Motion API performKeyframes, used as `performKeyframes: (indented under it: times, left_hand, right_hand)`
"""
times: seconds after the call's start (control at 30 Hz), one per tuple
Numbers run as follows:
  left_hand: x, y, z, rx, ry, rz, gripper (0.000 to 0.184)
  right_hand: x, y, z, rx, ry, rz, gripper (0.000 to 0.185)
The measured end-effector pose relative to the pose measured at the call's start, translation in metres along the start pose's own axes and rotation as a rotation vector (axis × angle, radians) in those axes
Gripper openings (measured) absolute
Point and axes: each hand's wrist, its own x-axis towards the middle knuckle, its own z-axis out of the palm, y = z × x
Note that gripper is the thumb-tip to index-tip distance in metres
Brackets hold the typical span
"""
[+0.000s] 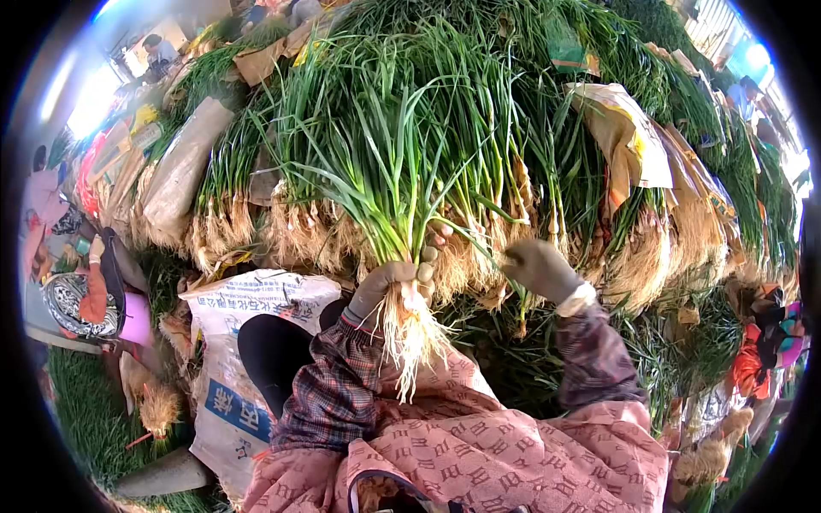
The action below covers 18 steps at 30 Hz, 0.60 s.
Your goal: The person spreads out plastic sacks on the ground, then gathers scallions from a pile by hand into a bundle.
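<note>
My left hand (396,286), in a grey glove with bare fingertips, is closed around a bunch of spring onions (402,192) just above the roots. The green leaves fan upward and the pale roots (409,333) hang down over my lap. My right hand (540,268), also gloved, is to the right of the bunch with its fingers pinched together. A thin green leaf (470,241) runs from the bunch toward those fingertips and appears to be held there. Behind both hands lies a big pile of spring onions (479,120), roots toward me.
A printed white sack (256,299) lies to the left by my knee. Brown paper wraps (624,137) cover bundles at the right, and a rolled sheet (188,167) rests on the left. Loose leaves (513,359) cover the ground. Another person (98,291) sits at far left.
</note>
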Motion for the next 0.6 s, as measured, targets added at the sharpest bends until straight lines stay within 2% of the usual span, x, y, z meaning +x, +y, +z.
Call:
performKeyframes:
  times: [0.07,0.1,0.13,0.17,0.2,0.27,0.33,0.37,0.4,0.47,0.5,0.53,0.57,0.6]
  left_hand:
    - [-0.003,-0.001,0.005,0.027,0.055,-0.002,0.038]
    - [-0.003,0.001,0.008,0.135,0.050,0.033,0.037]
    - [-0.006,0.001,0.008,0.119,0.096,0.016,0.035]
    - [-0.008,0.002,0.007,0.237,0.158,-0.004,0.033]
    - [-0.008,0.003,0.004,0.354,0.216,-0.024,0.031]
    - [-0.009,-0.002,-0.006,0.597,0.398,-0.030,0.028]
    - [-0.004,0.003,-0.012,0.618,0.185,0.027,0.025]
    - [-0.007,0.015,-0.007,0.450,0.080,-0.078,0.023]
    - [-0.018,0.010,0.020,0.423,0.022,0.072,0.020]
    - [-0.043,0.025,0.049,0.590,-0.089,0.091,0.018]
    - [-0.053,0.047,0.054,0.619,-0.086,0.057,0.021]
    - [-0.063,0.070,0.057,0.638,-0.076,0.021,0.024]
    - [-0.067,0.095,0.062,0.365,-0.171,-0.019,0.029]
    - [-0.059,0.117,0.076,0.278,-0.228,-0.025,0.032]
  right_hand:
    - [0.041,-0.037,0.014,0.484,0.366,-0.143,0.062]
    - [0.062,-0.052,0.021,0.498,0.253,-0.103,0.057]
    - [0.078,-0.062,0.032,0.473,0.235,-0.130,0.053]
    - [0.094,-0.072,0.043,0.450,0.217,-0.157,0.049]
    - [0.102,-0.079,0.055,0.388,0.295,-0.249,0.046]
    - [0.101,-0.096,0.067,-0.019,0.738,-0.521,0.023]
    - [0.091,-0.103,0.054,-0.092,0.771,-0.455,0.012]
    - [0.088,-0.103,0.047,0.007,0.697,-0.274,0.009]
    - [0.102,-0.086,0.032,-0.014,0.720,-0.050,0.009]
    - [0.113,-0.016,0.004,0.212,0.901,0.004,0.017]
    - [0.084,-0.003,-0.007,0.062,0.872,-0.063,0.021]
    - [0.073,0.029,-0.005,-0.177,0.661,-0.235,0.022]
    - [0.063,0.068,0.006,-0.190,0.127,-0.238,0.015]
    - [0.039,0.056,0.002,-0.124,-0.366,-0.028,0.018]
